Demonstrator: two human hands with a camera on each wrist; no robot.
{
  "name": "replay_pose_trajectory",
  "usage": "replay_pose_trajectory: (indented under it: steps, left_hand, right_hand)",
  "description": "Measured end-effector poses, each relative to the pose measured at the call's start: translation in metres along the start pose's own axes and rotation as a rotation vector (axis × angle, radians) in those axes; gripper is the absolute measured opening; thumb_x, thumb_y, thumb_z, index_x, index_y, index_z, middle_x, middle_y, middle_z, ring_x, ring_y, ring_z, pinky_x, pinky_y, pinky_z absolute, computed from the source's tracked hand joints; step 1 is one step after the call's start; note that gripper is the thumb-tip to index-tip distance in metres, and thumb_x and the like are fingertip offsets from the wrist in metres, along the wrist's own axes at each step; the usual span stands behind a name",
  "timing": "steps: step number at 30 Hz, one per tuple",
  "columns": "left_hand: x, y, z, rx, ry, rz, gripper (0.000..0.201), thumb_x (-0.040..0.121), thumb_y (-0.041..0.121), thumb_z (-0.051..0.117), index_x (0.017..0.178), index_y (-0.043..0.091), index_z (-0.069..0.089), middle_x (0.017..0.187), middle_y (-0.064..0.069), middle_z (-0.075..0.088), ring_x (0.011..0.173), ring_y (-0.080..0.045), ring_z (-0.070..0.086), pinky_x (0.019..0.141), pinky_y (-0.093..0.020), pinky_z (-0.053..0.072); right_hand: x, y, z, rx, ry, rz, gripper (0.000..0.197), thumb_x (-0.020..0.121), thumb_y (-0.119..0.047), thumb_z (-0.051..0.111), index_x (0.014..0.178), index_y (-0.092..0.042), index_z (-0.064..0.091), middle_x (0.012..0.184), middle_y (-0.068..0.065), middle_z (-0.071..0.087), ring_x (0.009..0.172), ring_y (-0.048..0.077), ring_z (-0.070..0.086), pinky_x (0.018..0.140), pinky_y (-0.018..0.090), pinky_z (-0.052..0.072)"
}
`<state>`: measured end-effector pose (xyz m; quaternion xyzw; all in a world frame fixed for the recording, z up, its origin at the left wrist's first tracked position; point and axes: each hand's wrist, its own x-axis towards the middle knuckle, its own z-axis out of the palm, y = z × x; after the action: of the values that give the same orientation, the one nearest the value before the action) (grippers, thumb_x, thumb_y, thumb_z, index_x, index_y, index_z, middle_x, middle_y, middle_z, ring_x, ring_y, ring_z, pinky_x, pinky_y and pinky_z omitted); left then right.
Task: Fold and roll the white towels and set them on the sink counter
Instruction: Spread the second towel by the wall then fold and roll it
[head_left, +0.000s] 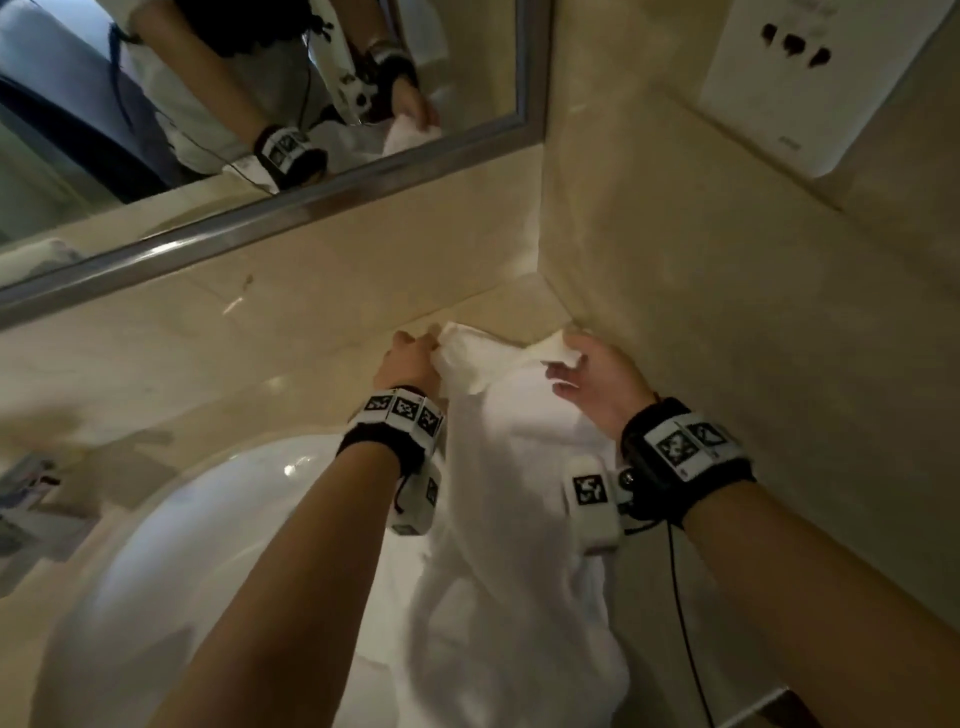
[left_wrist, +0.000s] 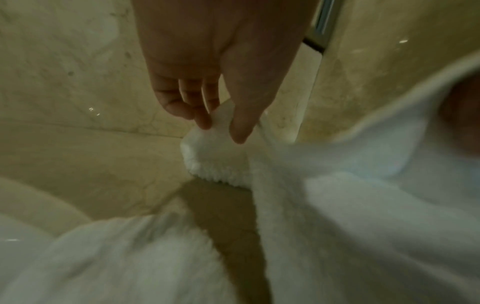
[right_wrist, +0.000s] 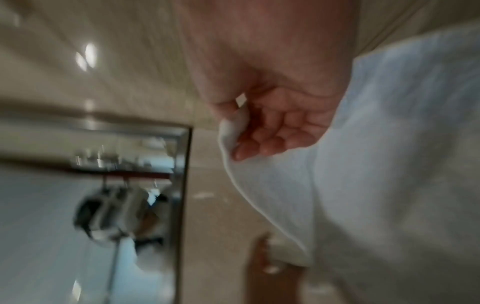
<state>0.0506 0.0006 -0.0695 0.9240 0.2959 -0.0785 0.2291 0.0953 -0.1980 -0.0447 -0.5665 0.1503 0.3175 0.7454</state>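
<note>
A white towel (head_left: 509, 493) hangs long and rumpled from both hands over the beige counter (head_left: 291, 374) by the wall corner, its lower part draped past the sink's right side. My left hand (head_left: 415, 351) pinches one top corner between thumb and fingers, as the left wrist view shows: left hand (left_wrist: 221, 127), towel (left_wrist: 350, 205). My right hand (head_left: 576, 364) grips the other top corner, its fingers curled on the hem in the right wrist view: right hand (right_wrist: 259, 142), towel (right_wrist: 376, 164).
A white oval sink (head_left: 208, 545) lies below my left forearm. A steel-framed mirror (head_left: 260, 104) runs along the back wall. The right wall (head_left: 727, 312) stands close beside my right hand and carries a white socket plate (head_left: 810, 78). Small items (head_left: 31, 499) lie at the counter's left.
</note>
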Motion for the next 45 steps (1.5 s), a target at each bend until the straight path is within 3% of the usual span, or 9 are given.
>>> replay_pose_trajectory:
  steps: [8,11,14,18,21,25,32,38,45]
  left_hand:
    - [0.029,-0.009,-0.050,-0.733,0.245,-0.040,0.019,0.087,0.000,0.045,0.089,0.007,0.062,0.097,-0.021,0.065,0.087,-0.028,0.062,0.081,-0.043,0.052]
    - [0.020,-0.010,-0.075,-0.641,0.062,0.211,0.029,0.080,-0.003,0.049,0.067,0.022,0.058,0.075,-0.004,0.060,0.076,-0.012,0.058,0.077,-0.032,0.046]
    - [0.007,-0.008,-0.090,-0.513,-0.115,0.411,0.024,0.072,0.000,0.051,0.064,0.022,0.058,0.064,0.012,0.059,0.061,0.006,0.053,0.072,-0.023,0.043]
    - [-0.004,-0.004,-0.104,-0.467,-0.124,0.517,0.025,0.085,-0.011,0.053,0.081,0.011,0.065,0.071,0.012,0.061,0.063,0.011,0.055,0.070,-0.010,0.042]
    - [-0.012,0.001,-0.107,-0.505,-0.144,0.551,0.023,0.085,-0.007,0.057,0.085,0.014,0.066,0.069,0.016,0.063,0.063,0.012,0.056,0.071,-0.010,0.044]
    - [-0.019,-0.001,-0.105,-0.642,-0.212,0.434,0.020,0.084,-0.007,0.055,0.077,0.010,0.065,0.070,0.005,0.063,0.067,-0.001,0.058,0.070,-0.014,0.045]
    - [-0.029,0.006,-0.107,-1.221,-0.458,-0.041,0.025,0.091,0.015,0.039,0.068,0.013,0.048,0.064,-0.003,0.050,0.063,-0.017,0.048,0.057,-0.024,0.040]
    - [-0.039,0.005,-0.108,-0.926,-0.457,-0.207,0.038,0.092,0.008,0.050,0.128,-0.006,0.048,0.131,-0.021,0.053,0.119,-0.033,0.054,0.082,-0.036,0.049]
    - [-0.033,-0.026,-0.102,-0.934,-0.286,-0.238,0.018,0.090,-0.002,0.044,0.085,-0.003,0.061,0.081,-0.017,0.059,0.070,-0.027,0.056,0.062,-0.033,0.048]
  right_hand:
    - [0.020,-0.044,-0.003,0.164,0.038,-0.082,0.025,0.098,-0.019,0.036,0.082,-0.022,0.055,0.082,-0.005,0.062,0.079,0.008,0.054,0.065,0.023,0.042]
    - [0.017,-0.035,0.003,-0.177,0.122,-0.214,0.021,0.091,0.000,0.042,0.096,-0.018,0.051,0.092,-0.002,0.053,0.075,0.007,0.051,0.061,0.020,0.042]
    - [0.008,-0.028,0.010,-0.610,0.083,-0.513,0.069,0.079,0.016,0.052,0.135,-0.017,0.031,0.118,0.000,0.036,0.081,0.004,0.046,0.067,0.007,0.043]
    - [-0.004,-0.017,0.029,-1.333,-0.078,-0.523,0.102,0.072,-0.021,0.077,0.148,-0.027,0.009,0.152,0.005,0.002,0.139,0.023,0.015,0.108,0.029,0.027]
    - [-0.001,-0.005,0.041,-1.615,-0.076,-0.550,0.089,0.073,-0.043,0.071,0.144,-0.026,0.021,0.148,0.006,0.019,0.136,0.028,0.020,0.111,0.040,0.024]
    - [-0.001,0.008,0.049,-1.565,-0.070,-0.802,0.020,0.084,-0.019,0.052,0.100,-0.008,0.058,0.101,0.009,0.059,0.101,0.031,0.051,0.088,0.034,0.035]
    - [-0.033,0.016,0.077,-1.446,-0.211,-1.145,0.033,0.072,-0.019,0.037,0.086,-0.011,0.065,0.072,0.002,0.066,0.058,0.022,0.063,0.046,0.023,0.047]
    - [-0.055,0.019,0.091,-1.591,-0.490,-1.081,0.034,0.077,-0.009,0.047,0.107,-0.010,0.064,0.087,0.006,0.069,0.070,0.027,0.067,0.058,0.028,0.052]
    - [-0.074,0.026,0.066,-1.841,-0.570,-0.748,0.074,0.085,0.003,0.045,0.149,-0.022,0.017,0.130,0.007,0.049,0.115,0.026,0.050,0.093,0.034,0.043]
